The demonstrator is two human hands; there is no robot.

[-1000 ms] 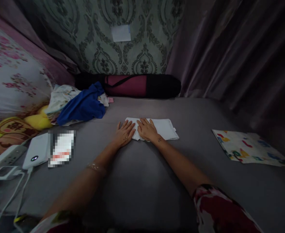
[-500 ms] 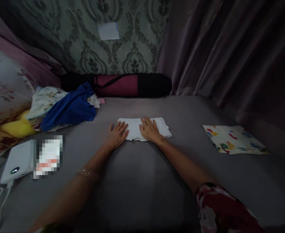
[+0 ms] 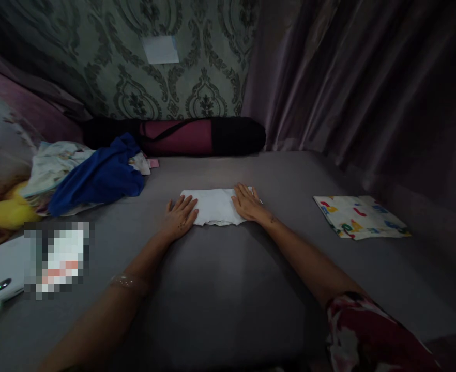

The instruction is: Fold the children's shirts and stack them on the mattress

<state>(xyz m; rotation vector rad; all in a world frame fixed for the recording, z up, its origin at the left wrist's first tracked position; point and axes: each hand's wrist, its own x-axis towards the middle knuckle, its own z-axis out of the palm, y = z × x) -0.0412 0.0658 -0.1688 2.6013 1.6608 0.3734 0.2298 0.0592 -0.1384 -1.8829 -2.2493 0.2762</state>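
A folded white cloth (image 3: 214,205), perhaps a garment, lies flat on the grey bed sheet (image 3: 216,279). My left hand (image 3: 180,216) rests flat over its left end, fingers spread. On the right end lies my right hand (image 3: 248,202), palm down with its fingers stretched out, covering part of that edge. Neither hand grips the cloth. Off to the right lies a folded cloth with a colourful print (image 3: 362,217).
A blue cloth (image 3: 100,175) and crumpled pale clothes (image 3: 57,163) lie heaped at the left. Below them are a white power bank (image 3: 9,268) with a cable and a blurred-out item (image 3: 63,258). Along the wall stretches a long black and maroon bag (image 3: 177,137).
My right hand has slid from the middle of the white cloth to its right end. My left hand stays on the left end. The whole view has shifted slightly.
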